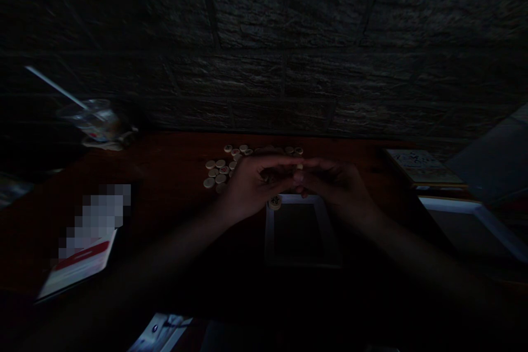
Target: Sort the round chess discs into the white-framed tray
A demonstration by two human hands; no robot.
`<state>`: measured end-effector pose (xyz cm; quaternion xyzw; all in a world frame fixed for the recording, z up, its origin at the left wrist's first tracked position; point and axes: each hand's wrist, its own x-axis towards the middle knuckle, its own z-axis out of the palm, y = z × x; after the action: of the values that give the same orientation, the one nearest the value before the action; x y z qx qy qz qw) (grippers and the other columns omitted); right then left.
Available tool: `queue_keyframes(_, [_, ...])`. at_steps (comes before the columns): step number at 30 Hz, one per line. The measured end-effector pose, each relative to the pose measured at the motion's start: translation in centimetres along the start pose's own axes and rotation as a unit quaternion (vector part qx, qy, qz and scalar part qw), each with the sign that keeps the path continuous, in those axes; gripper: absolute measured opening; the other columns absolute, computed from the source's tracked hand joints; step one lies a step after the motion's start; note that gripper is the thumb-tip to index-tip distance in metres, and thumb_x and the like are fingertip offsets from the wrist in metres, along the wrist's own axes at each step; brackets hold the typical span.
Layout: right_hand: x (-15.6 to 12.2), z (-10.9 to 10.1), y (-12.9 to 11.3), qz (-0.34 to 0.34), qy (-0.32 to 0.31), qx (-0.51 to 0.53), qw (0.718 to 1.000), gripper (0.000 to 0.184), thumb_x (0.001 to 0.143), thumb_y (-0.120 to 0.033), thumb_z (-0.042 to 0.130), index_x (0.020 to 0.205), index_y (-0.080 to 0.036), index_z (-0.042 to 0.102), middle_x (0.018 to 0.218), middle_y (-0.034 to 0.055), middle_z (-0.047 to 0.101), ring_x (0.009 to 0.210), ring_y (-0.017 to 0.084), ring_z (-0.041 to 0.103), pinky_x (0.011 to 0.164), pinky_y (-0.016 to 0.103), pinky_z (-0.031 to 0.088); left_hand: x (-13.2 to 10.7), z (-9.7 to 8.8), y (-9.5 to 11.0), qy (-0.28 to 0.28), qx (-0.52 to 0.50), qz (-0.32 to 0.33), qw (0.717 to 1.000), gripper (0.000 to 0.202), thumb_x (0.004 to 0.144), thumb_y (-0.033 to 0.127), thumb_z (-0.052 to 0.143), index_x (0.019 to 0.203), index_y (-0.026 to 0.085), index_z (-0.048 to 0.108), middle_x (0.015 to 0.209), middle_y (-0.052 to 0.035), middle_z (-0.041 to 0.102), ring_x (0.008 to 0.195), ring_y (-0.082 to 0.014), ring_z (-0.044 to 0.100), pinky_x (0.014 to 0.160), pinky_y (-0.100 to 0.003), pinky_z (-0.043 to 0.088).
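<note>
A person worked in dim light at a dark reddish-brown wooden table point(177, 157) set against a wall of rough grey stone-like blocks point(256, 71). The left hand point(249, 184) and the right hand point(346, 187) met at the fingertips over the far end of an open, shallow rectangular box with a pale rim point(269, 236). Both were closed in a pinch on a small, pale game piece point(300, 167), which showed between their fingertips, above the box; how much of its weight each bore could not be told. A pale round disc with a dark character point(274, 202) lay at the box's far left corner, just beside the left wrist. Beyond and to the left of the left hand, a scatter of pale round discs point(220, 178), some bearing characters, spread over the table, partly hidden by that hand. To the right were a flat rectangular box with dark writing on its pale top point(427, 165) and, nearer, a second shallow tray with a pale rim point(451, 203). At the left stood a clear plastic cup with a white straw point(97, 118), and nearer lay a flat dark-edged device with a blurred-out screen point(88, 258).
</note>
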<state>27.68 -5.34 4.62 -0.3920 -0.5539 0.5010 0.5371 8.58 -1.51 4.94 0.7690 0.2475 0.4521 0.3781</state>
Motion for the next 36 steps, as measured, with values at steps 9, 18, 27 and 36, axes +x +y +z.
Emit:
queue_keyframes(9, [-0.27,0.17,-0.34,0.008,-0.034,0.020,0.999,0.023,0.088,-0.039,0.079,0.104,-0.024,0.083,0.081,0.0030,0.078,0.068,0.013,0.070,0.066,0.027,0.059,0.11,-0.20,-0.40,0.031,0.076,0.054,0.995,0.035,0.084,0.024,0.084,0.118,0.022,0.078,0.098,-0.0054,0.075,0.084,-0.0150,0.070,0.074,-0.027,0.058])
queue_keyframes(18, [-0.08,0.36,-0.84,0.027,0.003,0.050,0.998,0.028,0.083,-0.036,0.085,0.105,-0.021,0.078,0.086,0.0043,0.079,0.066,0.015,0.073,0.058,0.026,0.060,-0.33,-0.01,-0.58,0.039,0.032,0.017,0.999,0.032,0.089,0.028,0.079,0.121,0.025,0.077,0.111,-0.0057,0.081,0.098,-0.0196,0.077,0.090,-0.033,0.062])
queue_keyframes(27, [-0.03,-0.04,-0.24,-0.011,0.061,-0.013,0.998,0.022,0.080,-0.034,0.086,0.100,-0.026,0.082,0.082,0.0016,0.079,0.064,0.014,0.069,0.062,0.029,0.059,0.16,0.20,-0.29,0.075,-0.030,-0.011,0.997,0.022,0.084,0.024,0.083,0.104,0.019,0.080,0.105,-0.0072,0.083,0.094,-0.0203,0.080,0.088,-0.032,0.066])
queue_keyframes(36, [0.05,-0.19,0.14,-0.015,0.056,-0.020,0.998,0.027,0.071,-0.035,0.092,0.093,-0.025,0.081,0.084,0.0024,0.080,0.067,0.016,0.072,0.063,0.032,0.062,0.13,0.10,0.20,0.057,-0.020,-0.028,0.998,0.013,0.086,0.021,0.080,0.098,0.019,0.080,0.100,-0.0065,0.083,0.087,-0.0194,0.080,0.081,-0.031,0.067])
